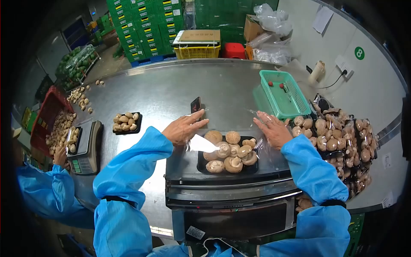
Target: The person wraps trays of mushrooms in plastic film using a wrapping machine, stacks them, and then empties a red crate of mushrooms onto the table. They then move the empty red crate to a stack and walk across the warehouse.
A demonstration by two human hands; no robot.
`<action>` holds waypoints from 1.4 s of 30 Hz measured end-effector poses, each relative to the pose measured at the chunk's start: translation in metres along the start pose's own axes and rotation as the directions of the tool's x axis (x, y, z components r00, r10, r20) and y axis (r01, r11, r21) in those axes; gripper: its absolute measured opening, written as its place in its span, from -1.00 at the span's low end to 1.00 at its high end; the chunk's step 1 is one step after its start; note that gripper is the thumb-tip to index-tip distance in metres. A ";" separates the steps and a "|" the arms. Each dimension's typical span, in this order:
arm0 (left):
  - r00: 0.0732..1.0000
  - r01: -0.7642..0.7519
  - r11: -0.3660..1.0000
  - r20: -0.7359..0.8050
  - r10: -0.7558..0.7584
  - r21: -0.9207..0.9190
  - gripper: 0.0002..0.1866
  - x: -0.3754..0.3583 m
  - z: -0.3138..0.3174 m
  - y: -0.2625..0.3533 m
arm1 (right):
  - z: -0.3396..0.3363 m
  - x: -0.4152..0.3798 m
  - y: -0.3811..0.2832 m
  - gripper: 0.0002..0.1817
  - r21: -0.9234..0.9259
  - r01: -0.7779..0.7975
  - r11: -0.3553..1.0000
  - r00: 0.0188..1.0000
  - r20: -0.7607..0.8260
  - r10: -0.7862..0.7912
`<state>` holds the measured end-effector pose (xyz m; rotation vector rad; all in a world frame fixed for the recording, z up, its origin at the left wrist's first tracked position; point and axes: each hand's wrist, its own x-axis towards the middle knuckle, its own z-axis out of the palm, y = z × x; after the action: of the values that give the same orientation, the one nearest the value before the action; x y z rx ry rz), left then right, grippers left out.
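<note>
A black tray (201, 164) of brown mushrooms (233, 164) sits in front of me on the wrapping machine's metal top. Clear plastic film (264, 147) lies over and around it, catching glare. My left hand (185, 127) is above the tray's far left corner, closed on the film, fingers pointing right. Across from it, my right hand (275, 130) grips the film above the far right corner. Film wisps show at the fingertips of both hands; the thumbs are mostly hidden. A phone-like dark object (195, 105) stands just beyond my left hand.
Wrapped mushroom packs (332, 135) are piled at right beside a green basket (286, 108). At left are another mushroom tray (127, 123), a scale (87, 145) and a red crate (44, 118). A co-worker's hand (60, 156) is near the scale. Green crates (147, 30) stand behind the table.
</note>
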<state>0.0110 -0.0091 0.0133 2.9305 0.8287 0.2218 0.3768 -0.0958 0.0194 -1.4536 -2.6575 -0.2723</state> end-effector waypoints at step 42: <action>0.376 0.294 -0.172 0.279 -0.883 -0.940 -0.84 -0.215 0.087 0.305 | 0.016 -0.260 -0.248 -0.75 0.861 -0.470 -0.192 0.308 0.364 0.879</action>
<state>0.0004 -0.3848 -0.0598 0.9183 1.4352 0.9974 0.3083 -0.4376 -0.0683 -1.7660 -0.7292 0.8455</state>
